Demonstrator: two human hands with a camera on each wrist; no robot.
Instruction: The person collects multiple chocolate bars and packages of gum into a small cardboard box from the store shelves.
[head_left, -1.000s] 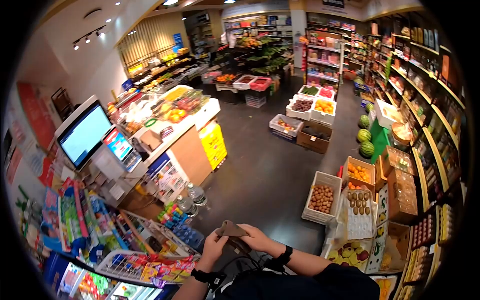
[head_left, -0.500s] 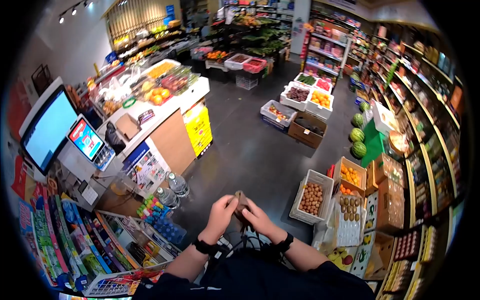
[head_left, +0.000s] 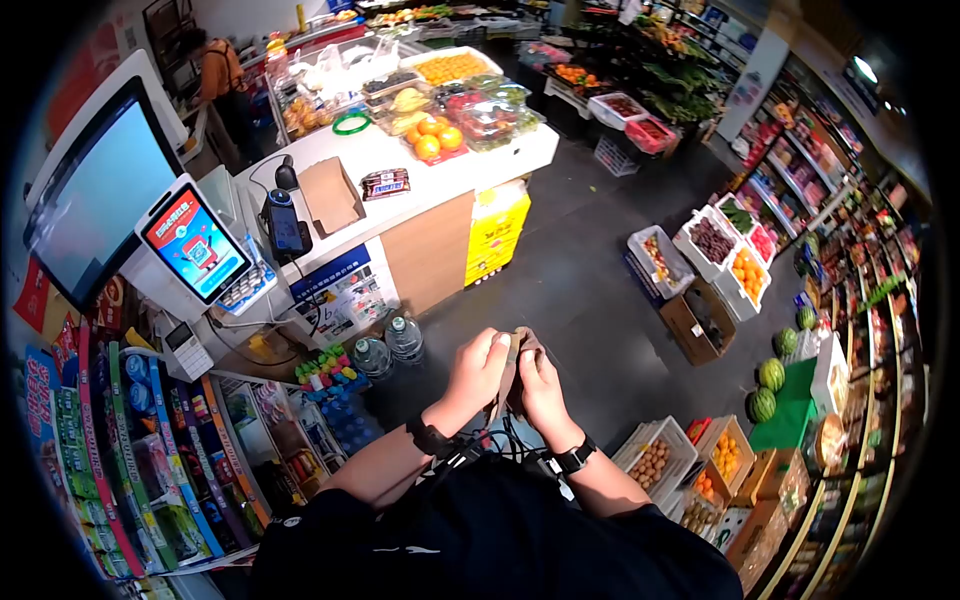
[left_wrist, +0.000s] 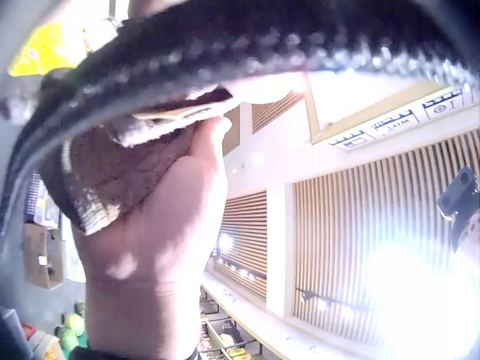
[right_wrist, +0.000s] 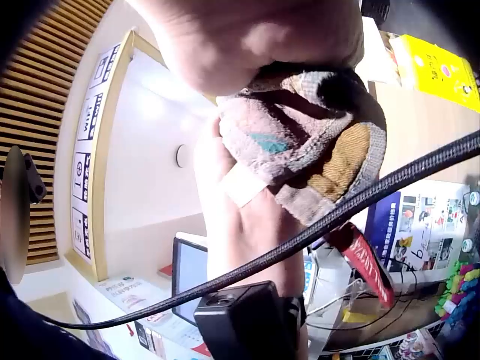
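Brown, worn cloth [head_left: 514, 372] is being held up between both hands, in front of the checkout counter [head_left: 420, 165] and above the dark floor. It is being gripped by the left hand [head_left: 478, 372] with curled fingers on one side, and by the right hand [head_left: 543, 385] on the other, fingers closed round it. Water bottles [head_left: 390, 348] are standing at the counter's foot, left of the hands.

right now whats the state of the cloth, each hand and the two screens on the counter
brown cloth: bunched, pressed between both hands
left hand: fingers curled, gripping the cloth
right hand: fingers curled, gripping the cloth
large monitor: lit, pale blue
small payment screen: lit, red graphic
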